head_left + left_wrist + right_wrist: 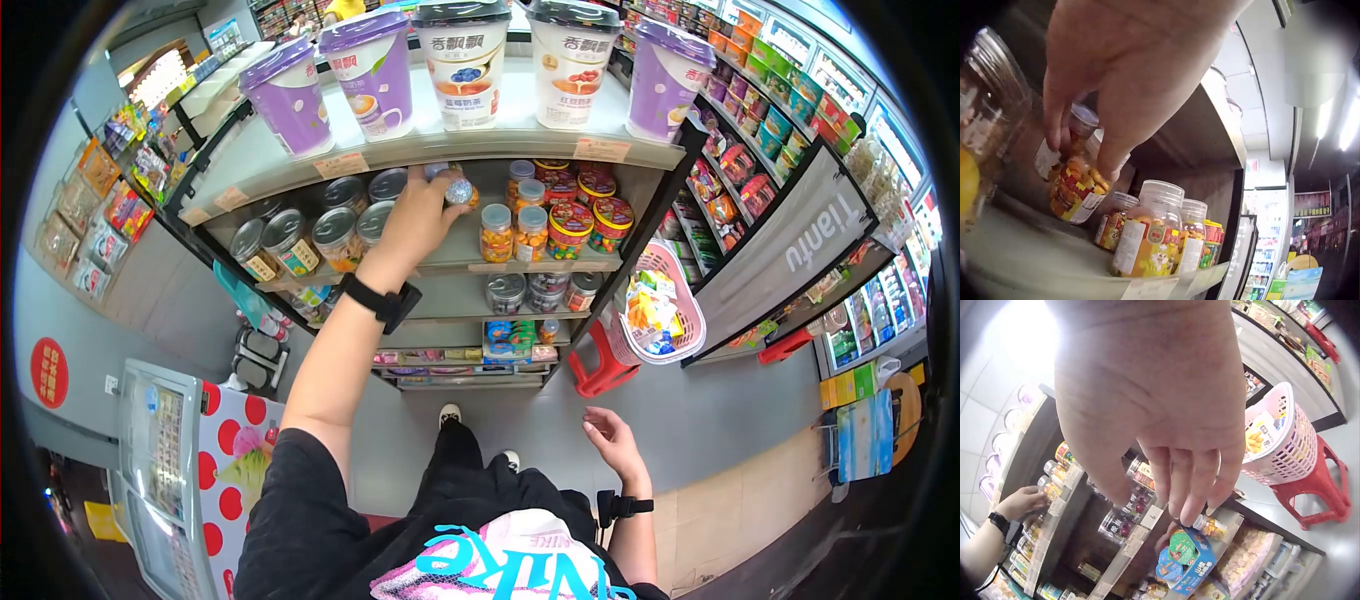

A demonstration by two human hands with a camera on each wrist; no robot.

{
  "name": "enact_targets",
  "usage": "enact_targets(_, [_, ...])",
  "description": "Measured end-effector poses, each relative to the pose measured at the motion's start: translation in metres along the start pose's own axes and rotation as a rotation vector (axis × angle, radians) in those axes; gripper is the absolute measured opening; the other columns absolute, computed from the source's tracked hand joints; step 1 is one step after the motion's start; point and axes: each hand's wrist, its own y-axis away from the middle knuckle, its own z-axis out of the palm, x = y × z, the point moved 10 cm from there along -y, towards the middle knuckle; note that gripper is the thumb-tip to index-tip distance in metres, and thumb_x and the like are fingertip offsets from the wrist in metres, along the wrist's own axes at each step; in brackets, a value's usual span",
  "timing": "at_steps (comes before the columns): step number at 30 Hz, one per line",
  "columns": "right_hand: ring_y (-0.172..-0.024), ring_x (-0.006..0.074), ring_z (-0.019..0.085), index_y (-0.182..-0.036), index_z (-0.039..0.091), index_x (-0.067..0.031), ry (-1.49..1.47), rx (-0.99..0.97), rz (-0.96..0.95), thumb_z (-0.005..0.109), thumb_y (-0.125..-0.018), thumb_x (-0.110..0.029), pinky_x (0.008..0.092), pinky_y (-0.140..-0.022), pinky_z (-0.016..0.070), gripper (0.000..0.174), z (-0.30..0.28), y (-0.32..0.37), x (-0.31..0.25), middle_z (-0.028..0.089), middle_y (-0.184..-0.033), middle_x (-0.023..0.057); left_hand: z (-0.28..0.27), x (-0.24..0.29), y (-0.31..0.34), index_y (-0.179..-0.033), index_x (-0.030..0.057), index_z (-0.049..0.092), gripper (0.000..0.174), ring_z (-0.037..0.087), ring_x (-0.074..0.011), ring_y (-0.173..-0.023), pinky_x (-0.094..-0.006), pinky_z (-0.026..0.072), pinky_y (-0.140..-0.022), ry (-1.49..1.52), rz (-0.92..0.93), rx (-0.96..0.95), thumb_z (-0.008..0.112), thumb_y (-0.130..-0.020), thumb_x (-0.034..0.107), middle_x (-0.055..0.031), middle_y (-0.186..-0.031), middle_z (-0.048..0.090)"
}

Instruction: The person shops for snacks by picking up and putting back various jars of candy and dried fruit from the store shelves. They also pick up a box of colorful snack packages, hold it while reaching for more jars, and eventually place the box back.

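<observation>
On the upper inner shelf, my left hand [418,222] grips a small clear jar of orange-yellow snacks [1079,195] between thumb and fingers. The jar is tilted, and my hand covers part of its top. Another lidded jar [1084,117] shows behind the fingers. To the right stand several similar snack jars [496,235], beside round red-lidded tubs [570,225]. Larger dark-lidded jars [335,232] line the shelf to the left. My right hand [612,440] hangs low in front of the shelves with loosely bent fingers, holding nothing.
Purple and white milk tea cups [466,75] stand on the top shelf above my left hand. A pink basket [690,318] with packets sits on a red stool [603,365] at the right. Lower shelves hold more jars [506,292]. A glass-topped freezer [160,440] stands at the left.
</observation>
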Motion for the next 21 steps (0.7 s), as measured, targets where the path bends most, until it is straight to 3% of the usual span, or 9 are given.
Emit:
enact_targets(2, [-0.112,0.0204,0.064,-0.130,0.057,0.0006,-0.014,-0.002,0.010,0.069,-0.095,-0.014,0.0333,-0.096,0.0519,0.040,0.001,0.003,0.002,0.067,-0.120,0.0125,0.019,-0.015,-0.015,-0.126,0.0072,0.062,0.046,0.056,-0.0438,-0.118,-0.0455,0.0515,-0.094,0.035,-0.065,-0.081,0.076,-0.084,0.020,-0.0254,-0.135,0.052])
enact_targets(5, [-0.114,0.0204,0.063,-0.131,0.057,0.0003,-0.032,-0.005,0.020,0.069,-0.095,-0.014,0.0333,-0.097,0.0516,0.040,0.002,0.007,0.006,0.066,-0.122,0.0122,0.049,-0.019,-0.035,-0.128,0.0048,0.061,0.047,0.063,-0.0385,-0.107,-0.0406,0.0531,-0.091,0.011,0.065,-0.196,0.075,-0.086,0.021,-0.0230,-0.123,0.062])
enact_targets(7, [-0.114,0.0206,0.063,-0.131,0.057,0.0003,-0.040,0.000,0.019,0.069,-0.095,-0.014,0.0335,-0.097,0.0515,0.040,0.001,0.009,0.007,0.066,-0.122,0.0123,0.067,-0.019,-0.043,-0.130,0.0055,0.060,0.049,0.064,-0.0301,-0.105,-0.0374,0.0518,-0.091,0.113,0.053,-0.342,0.074,-0.087,0.025,-0.0197,-0.116,0.066])
enact_targets(8, [-0.114,0.0207,0.063,-0.131,0.057,0.0003,-0.047,0.002,0.021,0.069,-0.095,-0.014,0.0336,-0.097,0.0515,0.040,0.001,0.010,0.007,0.066,-0.122,0.0124,0.065,-0.018,-0.049,-0.130,0.0055,0.060,0.049,0.064,-0.0301,-0.105,-0.0374,0.0518,-0.091,0.112,0.056,-0.343,0.074,-0.087,0.025,-0.0197,-0.116,0.066])
enact_targets(10, [-0.114,0.0207,0.063,-0.131,0.057,0.0002,-0.056,0.008,0.024,0.069,-0.095,-0.014,0.0338,-0.097,0.0514,0.040,0.000,0.012,0.007,0.066,-0.122,0.0126,0.078,-0.013,-0.050,-0.131,0.0058,0.060,0.051,0.061,-0.0248,-0.112,-0.0375,0.0494,-0.096,0.252,0.022,-0.559,0.073,-0.089,0.033,-0.0167,-0.120,0.066])
enact_targets(14, [-0.114,0.0205,0.063,-0.131,0.057,0.0002,-0.058,0.018,0.029,0.069,-0.095,-0.014,0.0338,-0.098,0.0514,0.040,-0.001,0.014,0.009,0.066,-0.122,0.0124,0.077,-0.012,-0.050,-0.135,0.0086,0.058,0.054,0.059,-0.0218,-0.115,-0.0365,0.0474,-0.099,0.261,-0.091,-0.623,0.063,-0.096,0.045,-0.0151,-0.125,0.065])
enact_targets(16, [-0.114,0.0205,0.063,-0.130,0.057,0.0002,-0.064,0.017,0.029,0.069,-0.095,-0.014,0.0338,-0.098,0.0514,0.040,-0.001,0.013,0.012,0.066,-0.122,0.0123,0.075,-0.012,-0.051,-0.142,0.0118,0.053,0.059,0.059,-0.0224,-0.118,-0.0352,0.0478,-0.098,0.474,-0.196,-0.599,0.050,-0.101,0.053,-0.0136,-0.133,0.061])
enact_targets(20, [-0.114,0.0201,0.063,-0.131,0.057,-0.0001,-0.065,-0.005,0.028,0.069,-0.095,-0.015,0.0338,-0.098,0.0513,0.040,0.005,0.009,0.012,0.066,-0.122,0.0119,0.073,-0.023,-0.060,-0.148,0.0132,0.047,0.062,0.058,-0.0225,-0.122,-0.0350,0.0474,-0.099,0.385,-0.254,-0.501,0.041,-0.103,0.056,-0.0109,-0.138,0.059])
enact_targets(21, [-0.114,0.0201,0.063,-0.131,0.057,-0.0003,-0.064,-0.007,0.027,0.069,-0.095,-0.015,0.0337,-0.098,0.0513,0.040,0.005,0.008,0.012,0.066,-0.122,0.0117,0.079,-0.031,-0.058,-0.147,0.0121,0.047,0.061,0.058,-0.0240,-0.123,-0.0354,0.0468,-0.100,0.378,-0.359,-0.521,0.042,-0.103,0.054,-0.0109,-0.139,0.059])
